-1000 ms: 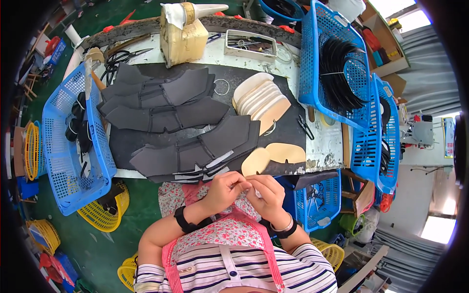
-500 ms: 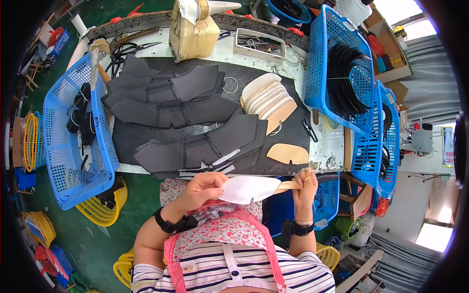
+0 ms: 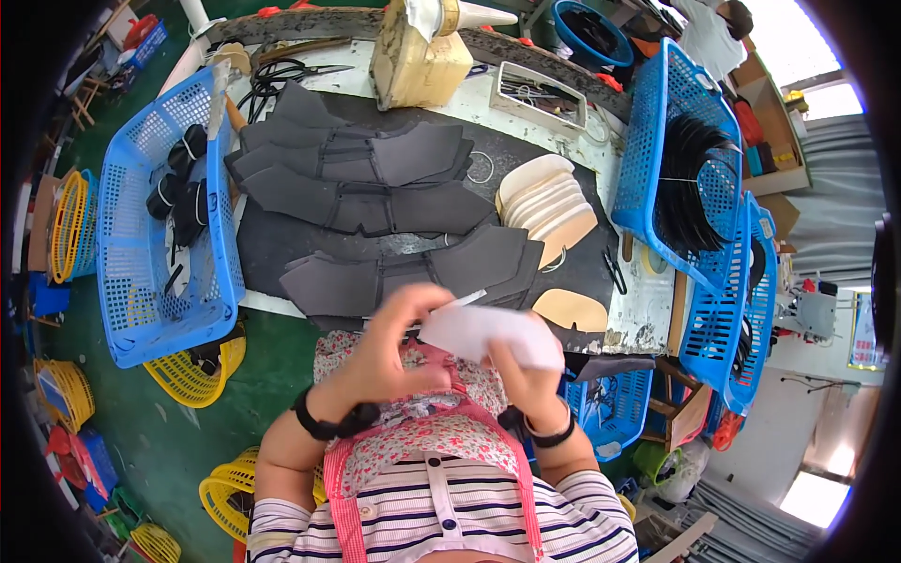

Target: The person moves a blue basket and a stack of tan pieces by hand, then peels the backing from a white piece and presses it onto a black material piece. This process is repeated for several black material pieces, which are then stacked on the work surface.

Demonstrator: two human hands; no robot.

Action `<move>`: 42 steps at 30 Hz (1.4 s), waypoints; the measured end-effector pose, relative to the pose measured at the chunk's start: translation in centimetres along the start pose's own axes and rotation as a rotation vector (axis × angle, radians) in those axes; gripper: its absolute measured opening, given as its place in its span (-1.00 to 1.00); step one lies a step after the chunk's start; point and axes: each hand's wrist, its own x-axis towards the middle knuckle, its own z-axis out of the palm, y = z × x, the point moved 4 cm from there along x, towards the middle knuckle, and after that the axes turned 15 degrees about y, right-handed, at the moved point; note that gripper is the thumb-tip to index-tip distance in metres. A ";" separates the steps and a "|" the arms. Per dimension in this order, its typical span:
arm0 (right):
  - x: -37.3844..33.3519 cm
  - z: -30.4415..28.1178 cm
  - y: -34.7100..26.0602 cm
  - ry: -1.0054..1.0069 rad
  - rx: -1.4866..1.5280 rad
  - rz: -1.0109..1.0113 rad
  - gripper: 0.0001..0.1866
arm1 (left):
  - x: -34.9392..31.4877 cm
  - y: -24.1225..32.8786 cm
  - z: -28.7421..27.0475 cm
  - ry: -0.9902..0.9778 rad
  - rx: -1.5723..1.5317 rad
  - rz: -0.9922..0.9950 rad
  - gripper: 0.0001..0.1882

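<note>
Both hands pinch the white flat oval paper-like piece (image 3: 488,335): left hand (image 3: 399,342) at its left end, right hand (image 3: 521,380) beneath; long axis runs left-right.

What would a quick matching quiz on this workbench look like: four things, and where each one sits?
Things:
1 white sheet
2 tan insoles
3 black rolls
4 dark cut pieces

Places:
A in the blue basket at the left
B stacked at the mat's right side
C between both hands
D spread across the mat's middle

Pairs: 1-C, 2-B, 3-A, 4-D
</note>
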 end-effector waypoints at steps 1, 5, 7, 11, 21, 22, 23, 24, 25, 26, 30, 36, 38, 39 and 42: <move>0.5 1.0 1.4 -0.013 0.248 0.363 -0.79 | 0.8 0.2 -1.3 0.151 0.161 -0.011 -0.53; 2.7 6.0 4.1 -0.104 0.282 0.444 -0.85 | 0.0 -6.1 -4.5 0.171 0.082 -0.503 -0.66; 2.9 7.1 6.2 -0.132 -0.040 0.174 -0.85 | -0.1 -7.4 -5.7 0.244 0.365 -0.356 -0.71; 3.1 7.9 6.8 -0.119 -0.237 0.005 -0.82 | 0.4 -7.1 -6.2 0.298 0.411 -0.391 -0.70; 2.7 8.6 5.2 -0.014 -0.595 -0.375 -0.76 | 1.0 -6.1 -6.5 0.240 0.883 -0.124 -0.65; 2.8 8.0 5.6 0.013 -0.693 -0.346 -0.75 | 1.2 -5.9 -6.5 0.146 1.054 -0.177 -0.68; 3.0 7.4 6.0 0.039 -0.789 -0.318 -0.73 | 1.6 -5.5 -6.7 0.052 1.224 -0.231 -0.71; 3.2 6.6 6.4 0.066 -0.887 -0.287 -0.71 | 2.0 -5.1 -6.9 -0.048 1.391 -0.285 -0.72; 3.1 5.8 6.8 0.071 -0.891 -0.286 -0.71 | 2.7 -4.4 -6.9 -0.051 1.390 -0.279 -0.72; 3.0 4.6 7.4 0.101 -0.801 -0.209 -0.70 | 3.7 -3.5 -7.0 0.012 1.429 -0.231 -0.69; 1.9 -0.8 8.6 0.209 -0.736 -0.060 -0.65 | 6.5 -2.7 -6.4 0.169 1.553 0.542 -0.47; 1.2 -6.5 8.7 0.154 -0.831 -0.297 -0.71 | 7.9 -4.5 -6.9 0.135 1.573 0.648 -0.48; 1.0 -7.2 9.6 0.119 -0.728 -0.293 -0.73 | 8.3 -3.8 -7.2 0.063 1.492 0.570 -0.43; 1.0 -7.5 9.8 0.125 -0.727 -0.292 -0.73 | 8.4 -3.2 -7.1 0.061 1.493 0.576 -0.43; 1.6 -7.6 9.8 0.117 -0.686 -0.257 -0.81 | 7.8 -0.6 -7.0 0.090 1.228 0.553 -0.45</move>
